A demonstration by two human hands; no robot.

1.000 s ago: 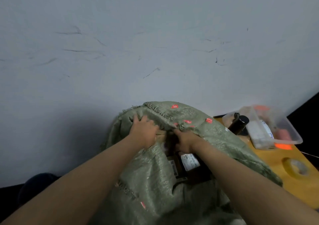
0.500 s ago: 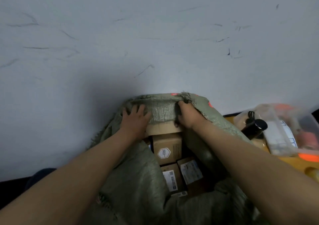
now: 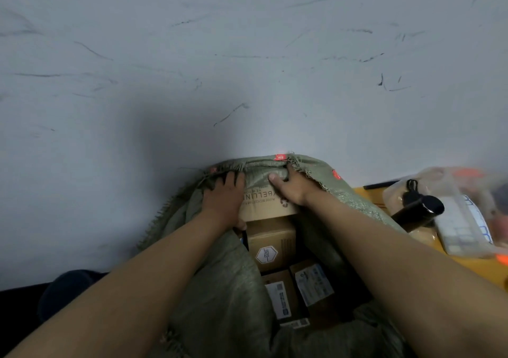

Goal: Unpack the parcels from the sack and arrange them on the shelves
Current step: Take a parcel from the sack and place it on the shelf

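Peeling the sack (image 3: 225, 297) mouth back off the top box (image 3: 264, 206) is the step I judge to be in hand; my left hand (image 3: 224, 201) lies on the box's left end with fingers curled into the frayed hem, and my right hand (image 3: 292, 186) hooks the hem at the far edge, thumb pressed flat on the cloth; both are clamped on sack fabric rather than on cardboard, as far as I can see; the parcels (image 3: 286, 272) sit inside the open mouth, three smaller ones below the top box, none out yet; no shelves are in view; to do this well I would push the hem fully past the box's far corners before lifting, since loose weave may snag an edge; then shift both grips to the box's ends and draw it straight toward me, keeping clear of the bottle (image 3: 417, 210) and tub (image 3: 467, 228) on the table (image 3: 368, 192) at right.
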